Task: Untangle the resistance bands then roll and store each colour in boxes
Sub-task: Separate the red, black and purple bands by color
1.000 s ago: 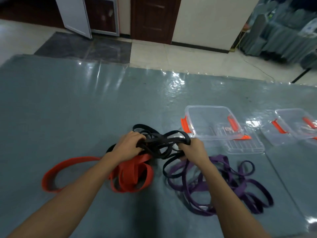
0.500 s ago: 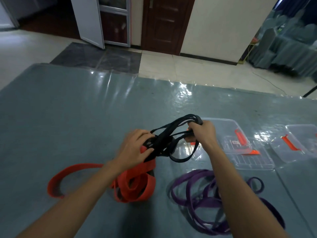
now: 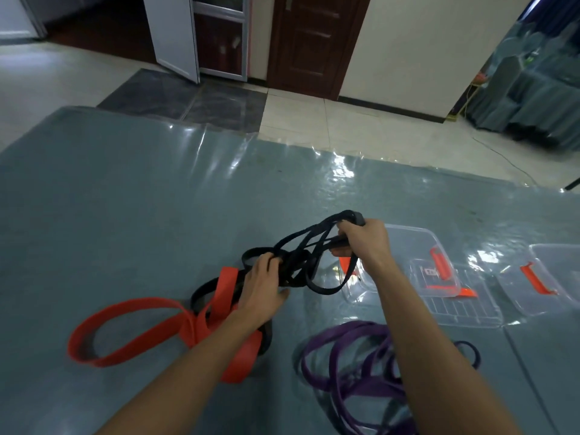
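The bench (image 3: 110,199) runs broad to the left and on to its far edge. A clear box (image 3: 417,243) and a second box (image 3: 561,262) sit along its right side. Over the middle, the left hand (image 3: 262,293) and right hand (image 3: 365,243) both grip the black bands (image 3: 309,249), a crossed tangle stretched between them. A looped red band (image 3: 131,309) lies at lower left, and purple bands (image 3: 345,365) are heaped at lower right.

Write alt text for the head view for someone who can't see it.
Both hands hold a tangle of black bands over a grey mat: the right hand grips one end raised, the left hand grips the other beside the red band. Purple bands lie at lower right; two clear boxes sit beyond the right hand.
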`<state>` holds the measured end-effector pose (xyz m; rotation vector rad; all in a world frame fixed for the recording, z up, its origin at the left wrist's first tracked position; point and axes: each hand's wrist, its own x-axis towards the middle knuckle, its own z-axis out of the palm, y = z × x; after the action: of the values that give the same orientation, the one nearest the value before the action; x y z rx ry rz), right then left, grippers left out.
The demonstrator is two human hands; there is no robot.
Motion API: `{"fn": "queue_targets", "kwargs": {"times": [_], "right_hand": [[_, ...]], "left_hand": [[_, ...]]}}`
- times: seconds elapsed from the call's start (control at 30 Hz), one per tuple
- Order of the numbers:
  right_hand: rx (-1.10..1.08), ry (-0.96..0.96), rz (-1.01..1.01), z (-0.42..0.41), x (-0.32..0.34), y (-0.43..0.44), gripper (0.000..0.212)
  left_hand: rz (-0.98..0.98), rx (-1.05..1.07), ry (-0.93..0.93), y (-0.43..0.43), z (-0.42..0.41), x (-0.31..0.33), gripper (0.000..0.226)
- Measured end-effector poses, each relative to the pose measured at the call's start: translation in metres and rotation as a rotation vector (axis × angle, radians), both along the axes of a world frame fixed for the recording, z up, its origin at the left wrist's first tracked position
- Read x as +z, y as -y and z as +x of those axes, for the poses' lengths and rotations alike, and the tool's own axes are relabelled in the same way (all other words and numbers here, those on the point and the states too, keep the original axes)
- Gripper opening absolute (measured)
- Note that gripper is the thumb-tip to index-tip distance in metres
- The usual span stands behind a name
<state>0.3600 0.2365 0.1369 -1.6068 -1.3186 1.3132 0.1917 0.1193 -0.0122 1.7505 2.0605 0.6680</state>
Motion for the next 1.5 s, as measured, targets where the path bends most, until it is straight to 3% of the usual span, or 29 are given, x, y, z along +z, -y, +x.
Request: {"fn": "queue_targets", "kwargs": {"times": [0.37, 0.53, 0.73, 0.83, 0.97, 1.13, 1.37, 1.5], "right_hand": [[0.050, -0.032, 0.003, 0.004, -0.013, -0.022, 0.021], [-0.022, -0.044, 0.037, 0.004, -0.021, -0.034, 0.017], [-0.018, -0.073, 0.018, -0.002, -0.030, -0.036, 0.019], [-0.017, -0.072, 0.038, -0.003, -0.032, -0.038, 0.019], [-0.018, -0.050, 0.069, -0.002, -0.034, -0.040, 0.017], [0.015, 0.059, 0.164, -0.006, -0.038, -0.041, 0.017], [-0.071, 0.072, 0.229, -0.015, -0.042, -0.039, 0.019], [-0.005, 0.148, 0.237, -0.031, -0.048, -0.031, 0.018]], "left_hand": [[0.085, 0.225, 0.322, -0.022, -0.005, -0.026, 0.063], [0.038, 0.078, 0.108, -0.018, -0.010, -0.045, 0.050], [-0.032, 0.064, -0.082, -0.030, -0.004, -0.045, 0.041], [-0.001, 0.050, -0.122, -0.033, -0.006, -0.042, 0.033], [0.086, -0.024, -0.168, -0.034, -0.012, -0.035, 0.041], [0.171, -0.142, -0.096, -0.024, -0.028, -0.018, 0.047], [0.368, -0.163, -0.161, 0.003, -0.083, 0.017, 0.033], [0.388, -0.094, 0.008, 0.023, -0.110, 0.037, 0.029]]}}
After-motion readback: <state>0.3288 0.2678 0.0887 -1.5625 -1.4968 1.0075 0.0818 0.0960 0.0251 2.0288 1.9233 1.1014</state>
